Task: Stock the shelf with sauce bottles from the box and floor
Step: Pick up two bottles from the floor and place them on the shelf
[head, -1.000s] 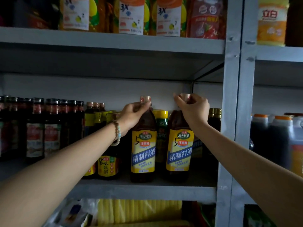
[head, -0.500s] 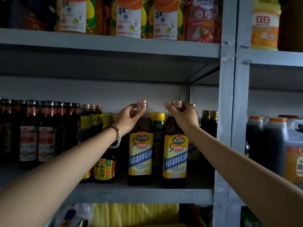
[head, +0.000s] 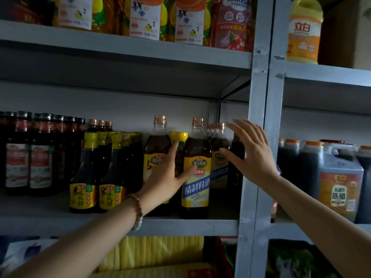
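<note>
Nearest to us, both forearms reach up from the bottom corners of the frame, the left one wearing a bead bracelet (head: 138,207). A moment ago each hand pinched the neck of a bottle just under its cap; now both have let go.

The left hand (head: 170,174) lies flat in the centre of the frame, fingers straight against the label of the left cooking wine bottle (head: 158,143) and thumb resting on the label of the right cooking wine bottle (head: 197,181). It grips neither. The right hand (head: 256,155), right of centre, is wide open with fingers spread and holds nothing; we cannot tell whether it touches the bottles behind it.

Both cooking wine bottles stand upright near the front edge of the middle shelf (head: 90,223), close together, just left of the grey upright post (head: 256,109). We judge this pair stocked, with the left hand only steadying or squaring them.

Behind them sit a yellow-capped bottle (head: 179,137) and more cooking wine bottles (head: 218,155). To the left are the yellow-labelled soy sauce bottles (head: 84,177) and dark red-labelled bottles (head: 22,155).

The box and floor are out of view, so we cannot say how many bottles remain; fetching the next ones seems the likely step.
</note>
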### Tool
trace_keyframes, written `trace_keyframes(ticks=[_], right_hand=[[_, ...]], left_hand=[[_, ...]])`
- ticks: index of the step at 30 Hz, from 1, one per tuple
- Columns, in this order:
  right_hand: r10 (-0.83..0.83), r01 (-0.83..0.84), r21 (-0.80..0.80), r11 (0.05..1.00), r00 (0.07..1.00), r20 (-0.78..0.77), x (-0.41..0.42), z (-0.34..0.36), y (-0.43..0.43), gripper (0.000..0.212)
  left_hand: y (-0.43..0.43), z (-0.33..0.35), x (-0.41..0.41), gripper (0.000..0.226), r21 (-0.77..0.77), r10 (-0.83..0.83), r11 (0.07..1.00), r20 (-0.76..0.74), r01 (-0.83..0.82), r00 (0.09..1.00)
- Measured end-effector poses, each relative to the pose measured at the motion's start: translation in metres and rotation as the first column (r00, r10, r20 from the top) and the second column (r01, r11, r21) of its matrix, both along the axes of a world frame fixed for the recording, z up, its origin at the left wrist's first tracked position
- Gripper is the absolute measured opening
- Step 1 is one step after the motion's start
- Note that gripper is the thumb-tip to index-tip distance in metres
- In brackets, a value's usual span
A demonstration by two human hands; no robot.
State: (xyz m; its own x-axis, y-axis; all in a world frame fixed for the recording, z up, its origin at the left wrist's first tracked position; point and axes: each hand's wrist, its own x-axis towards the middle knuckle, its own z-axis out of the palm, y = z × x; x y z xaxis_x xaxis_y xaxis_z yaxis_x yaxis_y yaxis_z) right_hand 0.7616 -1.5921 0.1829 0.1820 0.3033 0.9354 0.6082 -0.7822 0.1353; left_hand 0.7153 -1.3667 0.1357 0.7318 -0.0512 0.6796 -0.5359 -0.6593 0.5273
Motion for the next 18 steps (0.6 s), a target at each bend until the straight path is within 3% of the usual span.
trace_keyframes(ticks=[4,7,18], right_hand=[[-0.166,0.163,-0.105,0.981,0.986,-0.028,0.014,-0.013,-0.027,0.075],[-0.241,0.237,-0.192,0.952,0.970,0.001,0.020,-0.018,-0.034,0.077],[-0.212,0.227,-0.179,0.957,0.972,0.096,0.031,-0.023,-0.038,0.073]], left_hand=[[-0.012,-0.012,0.013,0.092,0.081,-0.044,0.996,-0.056,0.048,0.997],[-0.016,-0.026,0.022,0.107,0.071,-0.066,0.995,-0.078,0.071,0.995],[-0.041,-0.033,0.052,0.111,-0.095,-0.159,0.984,-0.073,0.151,0.985]])
